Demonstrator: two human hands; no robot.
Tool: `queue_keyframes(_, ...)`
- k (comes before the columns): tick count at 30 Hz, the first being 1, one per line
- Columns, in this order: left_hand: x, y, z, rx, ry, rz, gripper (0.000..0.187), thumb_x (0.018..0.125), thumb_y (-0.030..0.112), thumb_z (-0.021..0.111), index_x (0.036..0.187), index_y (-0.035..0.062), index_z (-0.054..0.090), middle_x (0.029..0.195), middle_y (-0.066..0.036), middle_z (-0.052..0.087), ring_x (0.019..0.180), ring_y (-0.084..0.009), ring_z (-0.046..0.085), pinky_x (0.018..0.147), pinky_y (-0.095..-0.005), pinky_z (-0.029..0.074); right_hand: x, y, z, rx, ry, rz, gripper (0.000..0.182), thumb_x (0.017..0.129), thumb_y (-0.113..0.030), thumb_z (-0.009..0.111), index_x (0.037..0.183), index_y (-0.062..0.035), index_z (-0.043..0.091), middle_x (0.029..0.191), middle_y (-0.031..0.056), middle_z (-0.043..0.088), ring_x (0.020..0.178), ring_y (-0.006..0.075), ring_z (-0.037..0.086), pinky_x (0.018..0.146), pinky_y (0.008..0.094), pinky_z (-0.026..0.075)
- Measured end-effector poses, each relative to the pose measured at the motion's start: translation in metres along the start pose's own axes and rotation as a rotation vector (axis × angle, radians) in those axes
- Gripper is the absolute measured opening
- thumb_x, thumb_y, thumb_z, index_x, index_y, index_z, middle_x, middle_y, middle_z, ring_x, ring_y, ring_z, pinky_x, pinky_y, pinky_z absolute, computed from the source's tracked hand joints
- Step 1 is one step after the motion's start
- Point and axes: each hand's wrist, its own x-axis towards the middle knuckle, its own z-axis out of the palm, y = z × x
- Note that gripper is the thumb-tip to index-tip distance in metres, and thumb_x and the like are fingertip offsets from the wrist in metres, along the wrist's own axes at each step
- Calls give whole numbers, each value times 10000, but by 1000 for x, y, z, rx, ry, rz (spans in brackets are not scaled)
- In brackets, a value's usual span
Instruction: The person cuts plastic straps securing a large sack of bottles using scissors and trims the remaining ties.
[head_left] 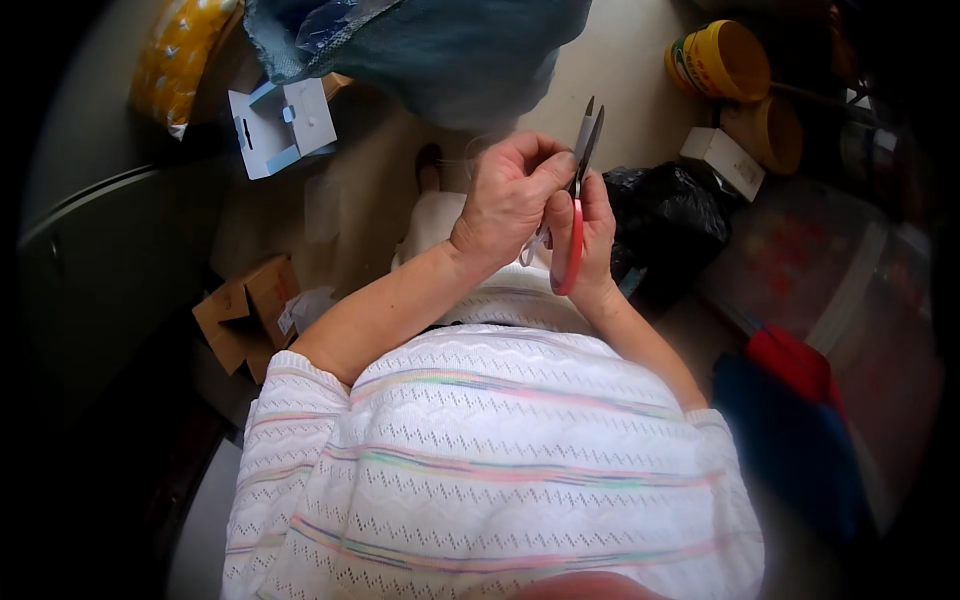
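Note:
Both my hands are raised close together in front of my body. My right hand (597,235) holds a pair of scissors (573,258) with red handles, its dark blades pointing up and slightly parted at the tips. Right beside the blades is my left hand (508,198), closed, with thumb and finger pinched together at the scissors. A thin pale line, perhaps a thread, shows faintly beside the left knuckles. What the left fingers pinch is too small to tell, and the palm side is hidden.
A large dark green woven sack (450,60) stands ahead. On the left are an open white box (285,125), a brown carton (245,315) and a yellow bag (183,60). A yellow bucket (718,62), a white box (722,162) and a black plastic bag (670,215) are right.

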Motion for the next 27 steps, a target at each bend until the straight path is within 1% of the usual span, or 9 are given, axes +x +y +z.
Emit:
queue_keyframes(4, 1, -6, 6, 70, 9, 22, 111, 883, 104, 579, 900, -5, 591, 737, -1, 574, 592, -30, 516, 524, -168, 443, -4, 0, -10, -77, 20, 38, 419, 866, -335, 626, 1113, -9, 536, 778, 23, 583, 695, 77, 505, 642, 218, 448)
queue_keyframes(8, 1, -10, 6, 117, -10, 26, 118, 883, 116, 581, 889, -1, 588, 714, 1, 566, 578, -27, 513, 493, -164, 430, -6, -2, -16, -55, -6, 72, 381, 878, -303, 615, 1110, -8, 547, 732, 0, 565, 652, 56, 473, 601, 193, 425)
queue_keyframes(11, 0, -10, 11, 95, 43, -13, 121, 884, 122, 581, 885, 1, 584, 691, -2, 558, 554, -35, 509, 469, -173, 417, -5, -2, -20, 59, -42, 70, 364, 884, -280, 612, 1107, 1, 545, 692, -15, 541, 601, 31, 437, 547, 168, 382)
queue_keyframes(15, -2, -9, 9, 60, -25, -57, 127, 887, 131, 579, 897, 4, 584, 689, -13, 566, 550, -55, 519, 466, -189, 420, -2, -5, -29, 271, -15, 152, 362, 883, -250, 616, 1118, 12, 531, 651, -33, 518, 544, 2, 404, 488, 146, 323)
queue_keyframes(16, -2, -10, 8, 51, -30, -47, 129, 888, 134, 578, 901, 5, 584, 693, -17, 571, 553, -60, 523, 471, -190, 423, -1, -9, -36, 251, -57, 158, 388, 878, -222, 624, 1157, 20, 506, 711, -11, 561, 610, 32, 495, 556, 163, 401)
queue_keyframes(19, 0, -11, 3, 21, -40, -16, 135, 892, 139, 574, 912, 7, 587, 711, -26, 588, 568, -66, 538, 486, -194, 432, -3, -20, -33, 165, -93, 68, 409, 870, -209, 633, 1177, 23, 494, 806, 16, 582, 721, 76, 550, 674, 198, 453)
queue_keyframes(20, 1, -11, 2, 11, -40, -3, 137, 894, 140, 572, 917, 7, 588, 718, -29, 594, 575, -67, 544, 491, -194, 435, -5, -19, -33, 185, -125, 72, 430, 865, -204, 640, 1193, 25, 483, 889, 34, 586, 822, 106, 563, 771, 229, 456)
queue_keyframes(23, 1, -8, 0, 10, -37, 20, 130, 894, 131, 570, 924, 6, 589, 731, -32, 604, 581, -68, 552, 515, -194, 453, -5, -5, -26, 256, -173, -9, 418, 869, -206, 635, 1186, 23, 487, 881, 22, 583, 820, 94, 557, 757, 226, 459)
queue_keyframes(27, 3, -9, 2, 33, -4, 47, 117, 889, 116, 575, 924, 5, 589, 734, -32, 607, 589, -68, 557, 542, -196, 473, -6, -3, -29, 129, -205, 55, 452, 853, -276, 654, 1174, 5, 504, 867, -3, 544, 761, 66, 500, 722, 194, 429)
